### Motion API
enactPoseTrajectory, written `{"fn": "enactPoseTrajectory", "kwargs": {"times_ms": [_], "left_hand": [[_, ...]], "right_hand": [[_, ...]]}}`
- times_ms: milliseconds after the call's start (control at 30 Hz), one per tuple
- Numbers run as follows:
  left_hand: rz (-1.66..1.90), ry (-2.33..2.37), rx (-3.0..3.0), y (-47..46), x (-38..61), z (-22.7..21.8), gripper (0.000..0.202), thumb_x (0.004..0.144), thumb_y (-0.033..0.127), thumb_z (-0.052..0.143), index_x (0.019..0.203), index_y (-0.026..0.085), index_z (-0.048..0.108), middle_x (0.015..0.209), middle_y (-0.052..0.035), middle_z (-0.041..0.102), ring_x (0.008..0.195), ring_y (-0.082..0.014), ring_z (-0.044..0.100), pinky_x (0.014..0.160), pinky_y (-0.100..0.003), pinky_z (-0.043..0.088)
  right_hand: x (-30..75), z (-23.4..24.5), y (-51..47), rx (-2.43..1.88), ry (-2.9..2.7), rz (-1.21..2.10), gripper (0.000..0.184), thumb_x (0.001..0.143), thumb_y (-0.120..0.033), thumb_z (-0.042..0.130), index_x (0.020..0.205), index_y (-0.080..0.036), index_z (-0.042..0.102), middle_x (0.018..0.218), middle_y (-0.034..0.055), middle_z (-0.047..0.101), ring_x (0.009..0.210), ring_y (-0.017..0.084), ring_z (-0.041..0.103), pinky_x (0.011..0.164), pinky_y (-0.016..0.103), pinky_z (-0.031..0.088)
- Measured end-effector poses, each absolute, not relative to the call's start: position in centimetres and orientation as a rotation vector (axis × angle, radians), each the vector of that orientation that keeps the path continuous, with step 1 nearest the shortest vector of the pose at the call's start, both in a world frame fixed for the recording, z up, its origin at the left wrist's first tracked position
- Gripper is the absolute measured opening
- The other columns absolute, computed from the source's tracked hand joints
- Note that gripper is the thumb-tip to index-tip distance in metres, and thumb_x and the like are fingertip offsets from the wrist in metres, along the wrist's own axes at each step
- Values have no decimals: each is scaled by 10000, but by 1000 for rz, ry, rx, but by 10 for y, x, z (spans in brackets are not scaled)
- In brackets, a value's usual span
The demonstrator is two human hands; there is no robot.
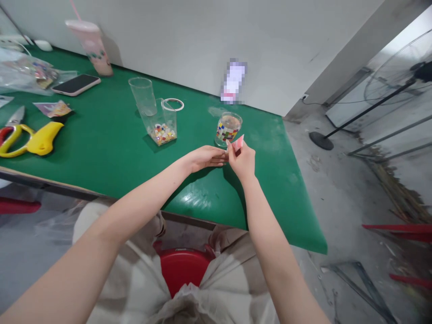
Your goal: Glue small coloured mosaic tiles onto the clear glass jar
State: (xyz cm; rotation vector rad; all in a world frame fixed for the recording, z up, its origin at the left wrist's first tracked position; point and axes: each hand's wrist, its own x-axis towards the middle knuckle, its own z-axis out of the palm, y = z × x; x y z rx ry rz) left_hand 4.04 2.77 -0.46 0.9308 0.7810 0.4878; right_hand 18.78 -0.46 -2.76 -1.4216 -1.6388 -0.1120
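My right hand (pixel 242 161) is closed around a small pink-and-white packet or tube (pixel 239 142), whose flat end sticks up above the fingers. My left hand (pixel 209 158) meets its fingertips, fingers together; a tiny pale thing seems to sit at the tips, too small to name. Just beyond both hands stands a clear cup (pixel 228 128) with coloured square tiles covering part of its side. To the left, a clear square-bottomed container (pixel 162 133) holds many small coloured pieces. Behind that is a clear plastic cup (pixel 143 98), with a white ring (pixel 173 105) nearby.
Yellow-handled scissors (pixel 32 138), a torn packet (pixel 54 109), a phone (pixel 77 84), a pink drink cup (pixel 92 49) and plastic bags (pixel 25 72) lie leftward on the green table (pixel 199 198). A blurred-out phone-like panel (pixel 234 82) leans at the wall. A red stool (pixel 184 267) is beneath me.
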Motion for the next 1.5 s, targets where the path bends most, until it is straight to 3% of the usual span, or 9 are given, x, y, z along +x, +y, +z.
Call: {"fn": "enactPoseTrajectory", "kwargs": {"times_ms": [233, 500, 767, 1000, 1200, 1500], "left_hand": [[486, 780, 953, 29, 39, -7, 129, 814, 184, 615, 837, 139, 734, 929, -78, 754, 881, -150, 683, 976, -346, 435], [483, 781, 952, 29, 40, -7, 95, 783, 197, 654, 813, 152, 732, 871, -62, 753, 837, -138, 682, 978, -343, 433], [492, 776, 902, 27, 41, -4, 106, 795, 195, 627, 774, 144, 717, 904, -85, 755, 914, -168, 684, 991, -349, 434], [499, 762, 914, 29, 40, -6, 119, 816, 194, 618, 813, 130, 717, 901, -82, 757, 822, -145, 691, 972, -339, 459], [501, 741, 950, 31, 38, -9, 110, 810, 197, 643, 854, 139, 726, 938, -83, 754, 857, -147, 690, 994, -359, 430], [516, 738, 970, 29, 39, -8, 86, 794, 178, 666, 821, 145, 741, 829, -59, 752, 788, -129, 682, 965, -342, 438]], "right_hand": [[188, -24, -5, -1483, -1492, -118, 235, 845, -334, 496, 644, -218, 466, 525, -2, 539, 454, 142, 500, 490, 271, 378], [186, -24, -7, -1487, -1556, -98, 198, 837, -319, 516, 676, -202, 526, 548, 7, 574, 467, 140, 509, 500, 265, 384], [185, -24, -6, -1502, -1447, 51, 286, 829, -356, 548, 591, -209, 489, 501, -6, 563, 432, 121, 485, 485, 258, 406], [186, -23, -6, -1493, -1434, 54, 279, 822, -360, 544, 594, -215, 475, 515, 3, 580, 446, 133, 514, 489, 265, 421], [187, -26, -5, -1493, -1462, 10, 284, 824, -351, 550, 590, -213, 468, 511, 0, 568, 445, 129, 503, 497, 267, 412], [187, -23, -7, -1492, -1548, -51, 251, 843, -348, 518, 632, -211, 499, 525, 7, 563, 453, 135, 493, 495, 268, 388]]}}
